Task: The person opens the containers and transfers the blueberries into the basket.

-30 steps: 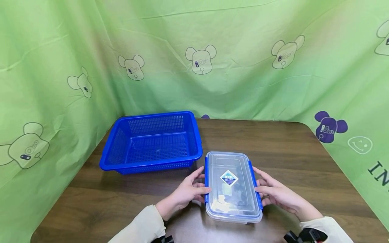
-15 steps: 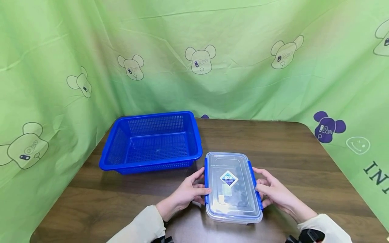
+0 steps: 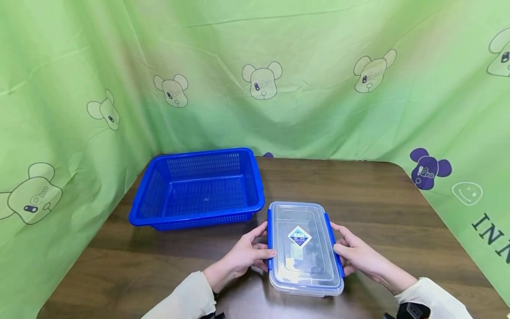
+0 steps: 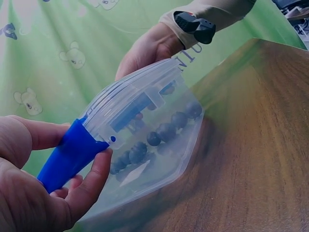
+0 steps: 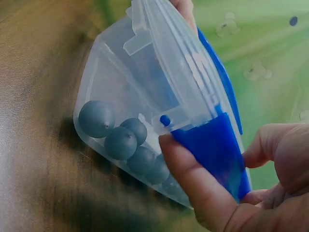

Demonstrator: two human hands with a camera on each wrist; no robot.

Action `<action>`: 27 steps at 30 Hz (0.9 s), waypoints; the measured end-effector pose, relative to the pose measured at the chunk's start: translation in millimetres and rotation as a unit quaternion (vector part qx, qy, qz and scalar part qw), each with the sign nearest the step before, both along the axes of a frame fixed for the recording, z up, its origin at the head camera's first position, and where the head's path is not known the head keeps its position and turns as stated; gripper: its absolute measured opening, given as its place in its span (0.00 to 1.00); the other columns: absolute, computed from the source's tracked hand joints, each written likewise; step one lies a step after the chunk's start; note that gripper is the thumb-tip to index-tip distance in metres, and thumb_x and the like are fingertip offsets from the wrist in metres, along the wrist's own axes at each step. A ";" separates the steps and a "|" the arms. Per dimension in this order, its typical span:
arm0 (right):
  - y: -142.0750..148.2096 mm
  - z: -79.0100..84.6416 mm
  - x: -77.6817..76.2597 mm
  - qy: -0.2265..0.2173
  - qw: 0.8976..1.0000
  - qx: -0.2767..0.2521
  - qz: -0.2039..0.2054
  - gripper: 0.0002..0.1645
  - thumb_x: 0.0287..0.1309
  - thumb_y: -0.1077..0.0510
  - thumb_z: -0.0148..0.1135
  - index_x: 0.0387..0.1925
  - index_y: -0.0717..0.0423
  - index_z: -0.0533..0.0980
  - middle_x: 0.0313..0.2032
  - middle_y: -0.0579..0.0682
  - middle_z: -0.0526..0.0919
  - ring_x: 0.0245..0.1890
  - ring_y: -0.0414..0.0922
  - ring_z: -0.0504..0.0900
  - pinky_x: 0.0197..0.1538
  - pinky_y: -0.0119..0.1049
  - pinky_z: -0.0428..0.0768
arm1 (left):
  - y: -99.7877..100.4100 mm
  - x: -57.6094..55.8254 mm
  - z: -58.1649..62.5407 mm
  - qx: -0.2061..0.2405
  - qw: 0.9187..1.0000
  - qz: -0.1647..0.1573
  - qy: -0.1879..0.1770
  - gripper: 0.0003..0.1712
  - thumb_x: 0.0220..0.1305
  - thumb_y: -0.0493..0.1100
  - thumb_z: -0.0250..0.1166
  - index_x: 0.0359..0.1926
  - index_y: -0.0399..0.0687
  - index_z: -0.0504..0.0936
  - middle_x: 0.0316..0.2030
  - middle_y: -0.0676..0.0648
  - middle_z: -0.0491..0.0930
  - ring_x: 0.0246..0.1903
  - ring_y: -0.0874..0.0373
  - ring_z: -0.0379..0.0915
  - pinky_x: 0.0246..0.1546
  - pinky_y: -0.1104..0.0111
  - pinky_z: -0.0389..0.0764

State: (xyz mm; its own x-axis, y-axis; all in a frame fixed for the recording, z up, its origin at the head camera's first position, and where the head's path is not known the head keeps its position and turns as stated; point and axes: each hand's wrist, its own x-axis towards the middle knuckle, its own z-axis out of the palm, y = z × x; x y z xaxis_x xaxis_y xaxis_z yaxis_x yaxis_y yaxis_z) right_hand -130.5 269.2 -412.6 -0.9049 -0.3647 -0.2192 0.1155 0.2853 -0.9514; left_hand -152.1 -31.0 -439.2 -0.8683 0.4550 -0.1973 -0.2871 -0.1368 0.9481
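Note:
A clear plastic food storage box (image 3: pixel 308 272) with a lid stands on the table in front of me. Blue latches (image 3: pixel 336 248) run along its two long sides, and a diamond label sits on the lid. Through the walls in the wrist views I see several dark round balls (image 5: pixel 96 119); their kind is unclear. My left hand (image 3: pixel 245 254) pinches the left latch (image 4: pixel 72 154) between thumb and fingers. On the other side my right hand (image 3: pixel 360 254) holds the right latch (image 5: pixel 212 150) the same way. Both latches lie folded down against the box.
A blue plastic basket (image 3: pixel 195 219), with nothing seen inside, stands behind and left of the box on the brown wooden table (image 3: pixel 378 195). A green curtain (image 3: pixel 314 119) with bear prints hangs along the back and sides.
The right thumb has drawn back a little from the lid edge to the latch and bent more. Left hand, box and basket have kept their places; the head view tilted slightly.

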 end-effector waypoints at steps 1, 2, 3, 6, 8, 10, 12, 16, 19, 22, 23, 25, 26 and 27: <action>-1.2 1.2 0.8 -0.001 1.000 0.007 -0.002 0.44 0.64 0.69 0.46 0.75 0.67 0.36 0.33 0.54 0.71 0.24 0.43 0.75 0.21 0.40 0.84 | 0.0 0.5 0.3 0.000 1.000 0.000 -0.001 0.48 0.60 0.24 0.66 0.77 0.42 0.54 0.62 0.39 0.65 0.38 0.53 0.81 0.21 0.66 0.85; -2.4 2.4 1.6 -0.001 1.000 0.014 -0.004 0.45 0.64 0.69 0.46 0.75 0.67 0.36 0.34 0.55 0.71 0.25 0.44 0.76 0.21 0.41 0.84 | 0.0 0.9 0.5 0.000 1.000 -0.001 -0.002 0.48 0.60 0.24 0.66 0.77 0.42 0.54 0.62 0.39 0.66 0.38 0.53 0.81 0.21 0.66 0.85; -3.4 3.5 2.2 -0.001 1.000 0.020 -0.004 0.45 0.65 0.69 0.47 0.75 0.68 0.36 0.34 0.56 0.72 0.25 0.46 0.77 0.22 0.43 0.85 | 0.1 1.1 0.5 0.001 1.000 -0.001 -0.002 0.48 0.60 0.24 0.66 0.77 0.42 0.54 0.62 0.39 0.66 0.38 0.53 0.81 0.20 0.66 0.85; -6.4 6.3 3.1 0.007 0.999 0.038 -0.007 0.45 0.65 0.68 0.47 0.74 0.69 0.36 0.36 0.59 0.72 0.25 0.51 0.80 0.22 0.48 0.85 | 0.3 1.0 0.3 0.003 1.000 -0.002 -0.001 0.48 0.60 0.24 0.66 0.77 0.42 0.54 0.61 0.39 0.66 0.38 0.53 0.81 0.20 0.67 0.85; -8.8 7.3 3.3 0.020 0.998 0.052 -0.010 0.45 0.64 0.68 0.48 0.74 0.69 0.36 0.36 0.60 0.73 0.25 0.53 0.82 0.20 0.49 0.85 | 0.3 0.5 0.2 0.003 1.000 -0.002 0.000 0.48 0.60 0.24 0.66 0.77 0.42 0.54 0.61 0.40 0.66 0.37 0.53 0.81 0.20 0.66 0.85; -10.6 6.9 3.0 0.036 0.997 0.063 -0.016 0.45 0.63 0.69 0.47 0.73 0.71 0.36 0.39 0.64 0.75 0.25 0.54 0.83 0.19 0.49 0.84 | 0.2 0.3 0.1 0.002 1.000 -0.002 0.000 0.48 0.60 0.24 0.66 0.77 0.42 0.54 0.61 0.40 0.66 0.37 0.53 0.81 0.20 0.66 0.85; -12.1 6.3 3.1 0.047 0.996 0.072 -0.023 0.44 0.62 0.69 0.47 0.73 0.72 0.37 0.41 0.68 0.76 0.26 0.54 0.84 0.18 0.49 0.83 | 0.2 0.4 -0.2 0.002 1.000 -0.001 0.001 0.48 0.60 0.24 0.66 0.77 0.42 0.54 0.61 0.40 0.66 0.37 0.53 0.81 0.20 0.66 0.85; -11.0 6.0 2.4 0.057 0.995 0.080 -0.025 0.42 0.64 0.69 0.46 0.72 0.73 0.38 0.45 0.72 0.76 0.26 0.53 0.84 0.16 0.48 0.82 | 0.0 0.9 -0.9 -0.001 1.000 0.002 0.003 0.48 0.60 0.24 0.66 0.77 0.42 0.54 0.62 0.39 0.66 0.37 0.53 0.81 0.20 0.66 0.85; -6.8 4.9 1.0 0.038 0.997 0.066 -0.018 0.41 0.67 0.68 0.44 0.73 0.72 0.37 0.45 0.69 0.75 0.27 0.53 0.84 0.18 0.49 0.83 | -0.6 0.3 -2.7 -0.002 1.000 0.005 0.004 0.49 0.59 0.24 0.67 0.77 0.43 0.54 0.63 0.38 0.65 0.38 0.53 0.81 0.20 0.66 0.85; -1.3 0.4 -0.1 -0.001 0.999 0.032 -0.017 0.39 0.69 0.67 0.40 0.74 0.71 0.35 0.46 0.67 0.72 0.32 0.54 0.84 0.24 0.52 0.86 | -1.3 -0.1 -4.5 -0.003 1.000 0.007 0.003 0.49 0.59 0.25 0.67 0.77 0.43 0.55 0.64 0.37 0.65 0.39 0.53 0.81 0.20 0.65 0.85; 0.7 -2.2 -0.2 -0.015 1.000 0.015 -0.016 0.39 0.70 0.67 0.38 0.74 0.70 0.34 0.46 0.67 0.71 0.33 0.53 0.84 0.27 0.53 0.86 | -1.4 0.0 -4.8 -0.002 1.000 0.008 0.004 0.49 0.59 0.25 0.67 0.77 0.43 0.54 0.65 0.37 0.64 0.39 0.53 0.81 0.20 0.65 0.85; 4.3 -8.1 -0.5 -0.042 0.999 -0.019 -0.014 0.39 0.70 0.66 0.35 0.74 0.70 0.31 0.47 0.65 0.72 0.36 0.53 0.84 0.31 0.54 0.87 | -1.6 0.1 -4.9 -0.002 1.000 0.009 0.004 0.49 0.59 0.25 0.67 0.77 0.43 0.54 0.65 0.37 0.64 0.40 0.52 0.81 0.20 0.65 0.85; 5.9 -11.4 -0.5 -0.052 0.998 -0.037 -0.010 0.39 0.71 0.66 0.34 0.74 0.70 0.30 0.47 0.64 0.73 0.37 0.53 0.84 0.33 0.55 0.87 | -1.5 0.1 -5.2 -0.001 1.000 0.008 0.006 0.49 0.59 0.25 0.67 0.77 0.43 0.55 0.65 0.37 0.64 0.40 0.52 0.81 0.20 0.64 0.85; 7.5 -14.8 -0.7 -0.062 0.997 -0.054 -0.005 0.39 0.71 0.65 0.34 0.73 0.70 0.28 0.48 0.61 0.75 0.37 0.53 0.84 0.35 0.55 0.87 | -1.3 0.1 -5.3 0.000 1.000 0.007 0.006 0.49 0.59 0.25 0.67 0.77 0.43 0.55 0.65 0.37 0.64 0.40 0.52 0.81 0.20 0.64 0.85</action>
State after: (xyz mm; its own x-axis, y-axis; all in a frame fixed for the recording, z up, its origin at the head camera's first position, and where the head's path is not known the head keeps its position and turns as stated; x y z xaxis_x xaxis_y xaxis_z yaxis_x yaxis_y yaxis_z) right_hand -131.2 276.7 -427.5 -0.8767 -0.3836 -0.2903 0.2367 0.1813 -0.9545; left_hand -152.0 -32.4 -444.5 -0.8774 0.4418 -0.1869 -0.2732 -0.1401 0.9517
